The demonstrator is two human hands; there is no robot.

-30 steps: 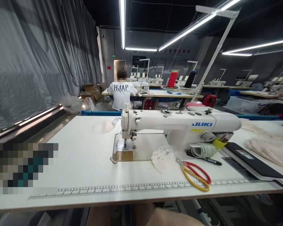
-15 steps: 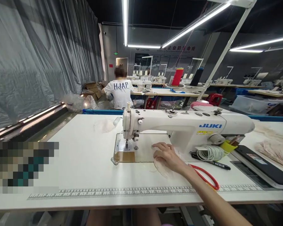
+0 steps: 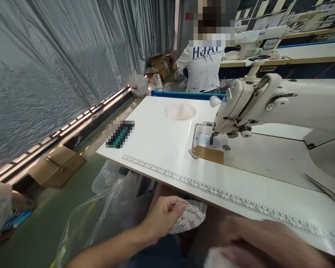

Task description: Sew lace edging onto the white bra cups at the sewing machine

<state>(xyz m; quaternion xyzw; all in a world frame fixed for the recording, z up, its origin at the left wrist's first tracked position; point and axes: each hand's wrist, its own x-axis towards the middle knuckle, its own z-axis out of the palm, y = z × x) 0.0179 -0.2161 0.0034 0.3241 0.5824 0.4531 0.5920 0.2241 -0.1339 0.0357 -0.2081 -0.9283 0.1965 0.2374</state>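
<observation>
My left hand (image 3: 162, 216) is below the table's front edge, over my lap, with its fingers closed on a small white lace piece (image 3: 190, 219). My right hand (image 3: 248, 232) lies low at the bottom right and is smeared by motion, so its fingers do not show clearly. A pale bit of cloth (image 3: 222, 258) shows just under it. The white sewing machine (image 3: 254, 100) stands on the white table (image 3: 162, 145), its needle over the metal plate (image 3: 205, 141). Another pale fabric piece (image 3: 181, 111) lies at the table's far side.
A clear plastic bag (image 3: 111, 201) hangs beside the table's left corner. Flat cardboard boxes (image 3: 58, 165) lie on the green floor by the grey curtain (image 3: 58, 63). Scissor blades (image 3: 326, 191) rest at the right. A person in a white shirt (image 3: 203, 63) sits at the table ahead.
My view has swung left and down. The right hand left the table top, and the lace piece that lay by the machine is gone from there; my left hand now grips lace below the edge.
</observation>
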